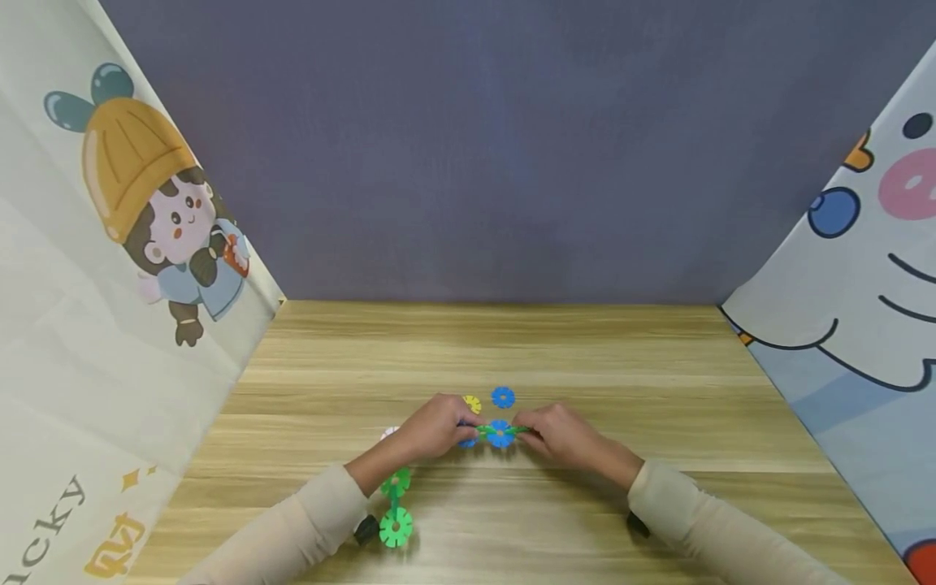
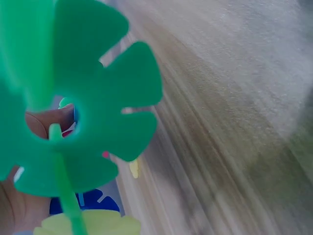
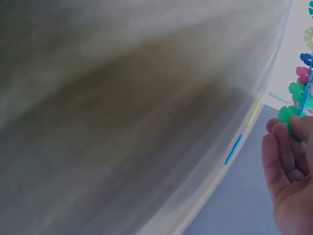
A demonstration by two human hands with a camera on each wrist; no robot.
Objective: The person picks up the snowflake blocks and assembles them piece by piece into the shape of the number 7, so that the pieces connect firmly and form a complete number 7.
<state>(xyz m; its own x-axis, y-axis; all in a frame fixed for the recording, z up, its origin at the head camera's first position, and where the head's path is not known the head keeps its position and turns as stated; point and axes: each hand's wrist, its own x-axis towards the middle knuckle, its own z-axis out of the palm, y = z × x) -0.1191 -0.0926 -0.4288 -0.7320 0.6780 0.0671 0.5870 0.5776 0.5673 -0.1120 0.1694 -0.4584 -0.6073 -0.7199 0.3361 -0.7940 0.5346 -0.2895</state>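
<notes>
My left hand pinches a green slotted snowflake disc at the left side of a blue disc. Opposite it, my right hand pinches another green disc between thumb and fingers, against the blue disc's right side. From the left hand a linked chain runs back beneath the forearm, ending in an upright-facing green disc. Close to the left wrist camera, a large green disc hides most of that hand. Pink disc and other colours line up beyond the right fingertips.
A loose blue disc and a yellow disc lie on the wooden table just beyond the hands. A grey-blue panel stands behind, with printed cloths at the sides.
</notes>
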